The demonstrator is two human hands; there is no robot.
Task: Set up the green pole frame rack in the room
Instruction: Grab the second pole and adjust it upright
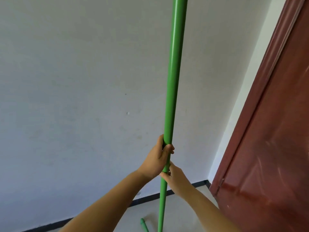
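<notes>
A tall green pole stands nearly upright in the middle of the view. Its thicker upper tube [174, 77] runs out of the top of the frame and ends at a joint over a thinner lower tube [163, 203]. My left hand [158, 158] is wrapped around the lower end of the upper tube. Just below it, my right hand [175, 178] grips the lower tube at the joint. A short end of another green pole [144, 225] lies on the floor near the bottom edge.
A plain white wall [75, 97] with a black skirting strip [147, 198] is right behind the pole. A dark red wooden door [270, 148] fills the right side. Pale floor [184, 213] shows at the bottom.
</notes>
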